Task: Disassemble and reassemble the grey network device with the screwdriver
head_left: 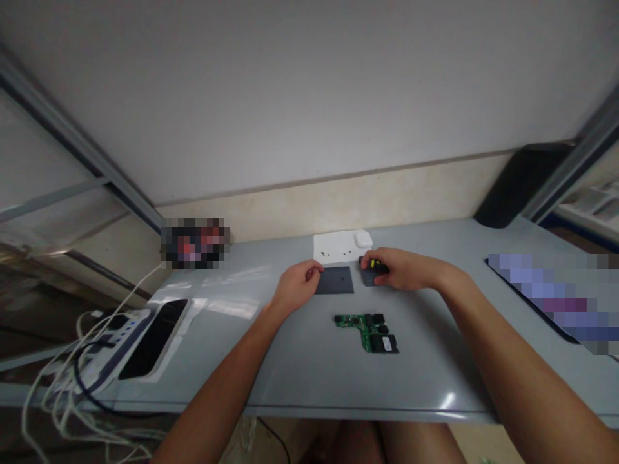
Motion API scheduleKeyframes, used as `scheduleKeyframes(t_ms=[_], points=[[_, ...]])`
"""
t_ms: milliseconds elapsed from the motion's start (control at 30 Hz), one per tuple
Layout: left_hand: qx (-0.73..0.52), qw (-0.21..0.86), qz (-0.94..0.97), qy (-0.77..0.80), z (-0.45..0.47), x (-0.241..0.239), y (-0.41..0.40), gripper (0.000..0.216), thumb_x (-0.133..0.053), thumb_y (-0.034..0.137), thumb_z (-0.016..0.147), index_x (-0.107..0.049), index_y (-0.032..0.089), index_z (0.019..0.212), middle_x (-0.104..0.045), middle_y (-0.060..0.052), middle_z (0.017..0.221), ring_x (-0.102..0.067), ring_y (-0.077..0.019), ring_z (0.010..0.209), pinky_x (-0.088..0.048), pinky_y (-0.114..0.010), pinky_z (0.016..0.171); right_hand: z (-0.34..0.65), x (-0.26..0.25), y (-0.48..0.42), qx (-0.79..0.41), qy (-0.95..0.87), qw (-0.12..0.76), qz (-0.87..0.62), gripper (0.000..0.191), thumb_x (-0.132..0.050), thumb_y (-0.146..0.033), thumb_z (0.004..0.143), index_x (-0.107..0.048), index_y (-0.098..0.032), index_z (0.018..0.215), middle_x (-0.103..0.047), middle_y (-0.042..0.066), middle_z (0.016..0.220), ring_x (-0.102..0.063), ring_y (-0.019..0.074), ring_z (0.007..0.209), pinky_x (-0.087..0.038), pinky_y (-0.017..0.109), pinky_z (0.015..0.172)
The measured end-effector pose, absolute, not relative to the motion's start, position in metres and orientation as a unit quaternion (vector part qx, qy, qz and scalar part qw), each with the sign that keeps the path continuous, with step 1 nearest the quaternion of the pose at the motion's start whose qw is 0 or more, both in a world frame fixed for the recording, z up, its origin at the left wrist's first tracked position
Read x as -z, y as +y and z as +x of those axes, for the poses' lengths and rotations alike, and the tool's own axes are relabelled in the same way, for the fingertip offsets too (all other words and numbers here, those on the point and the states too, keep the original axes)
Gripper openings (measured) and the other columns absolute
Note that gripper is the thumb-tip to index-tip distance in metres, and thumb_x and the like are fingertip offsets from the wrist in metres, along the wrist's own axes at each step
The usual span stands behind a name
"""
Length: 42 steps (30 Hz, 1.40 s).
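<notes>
Your right hand (405,270) was closed tight on a small black-and-yellow item (378,265), held over a small dark piece (368,278) directly under it. Your left hand (297,283) was curled at the left edge of the dark square panel (334,281) just beside that, touching it, but I couldn't tell if it actually pinched. White sheet (333,247) lay just beyond both hands and the green circuit board (367,330) lay nearer you, bare and apart from both dark parts, so I'd judge nothing was joined yet.
</notes>
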<state>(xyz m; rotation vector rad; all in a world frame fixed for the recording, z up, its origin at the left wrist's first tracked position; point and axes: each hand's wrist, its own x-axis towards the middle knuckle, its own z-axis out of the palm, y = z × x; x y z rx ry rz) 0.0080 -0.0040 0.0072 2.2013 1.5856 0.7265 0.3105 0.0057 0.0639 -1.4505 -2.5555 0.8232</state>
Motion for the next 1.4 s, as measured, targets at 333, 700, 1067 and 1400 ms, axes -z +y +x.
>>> scheduleKeyframes(t_ms=[333,700,1067,1400], points=[[-0.238,0.098,0.745,0.615,0.008,-0.015,-0.007,0.029,-0.052,0.036,0.108,-0.069,0.025,0.129,-0.063,0.003,0.072,-0.061,-0.0187,0.067,-0.035,-0.028,0.065,0.271,-0.106,-0.071,-0.284,-0.84,-0.082,-0.454,0.069,-0.092,-0.031,0.075,-0.066,-0.033,0.138,-0.064,0.009,0.137,-0.073,0.0302,0.103,-0.054,0.037,0.085],[-0.152,0.057,0.76,0.629,0.009,-0.021,-0.008,0.032,-0.052,0.036,0.109,-0.079,0.025,0.095,-0.077,-0.006,0.084,-0.069,-0.0231,0.078,-0.038,-0.03,0.068,0.254,-0.091,-0.069,-0.271,-0.832,-0.129,-0.467,0.078,-0.097,-0.03,0.069,-0.066,-0.031,0.14,-0.066,0.011,0.138,-0.075,0.036,0.108,-0.054,0.039,0.085],[-0.141,0.041,0.766,0.625,0.008,-0.022,-0.008,0.034,-0.05,0.036,0.11,-0.079,0.024,0.097,-0.078,-0.007,0.088,-0.07,-0.0236,0.08,-0.039,-0.03,0.07,0.262,-0.085,-0.058,-0.301,-0.828,-0.111,-0.46,0.096,-0.099,-0.028,0.064,-0.062,-0.033,0.153,-0.065,0.011,0.138,-0.074,0.0338,0.108,-0.056,0.041,0.091],[-0.128,0.043,0.769,0.626,0.007,-0.023,-0.006,0.034,-0.049,0.037,0.112,-0.078,0.024,0.1,-0.08,-0.007,0.092,-0.073,-0.0246,0.085,-0.039,-0.031,0.072,0.279,-0.089,-0.039,-0.338,-0.856,0.012,-0.391,0.069,-0.09,-0.039,0.078,-0.071,-0.028,0.144,-0.073,0.008,0.129,-0.072,0.0285,0.111,-0.056,0.035,0.097]])
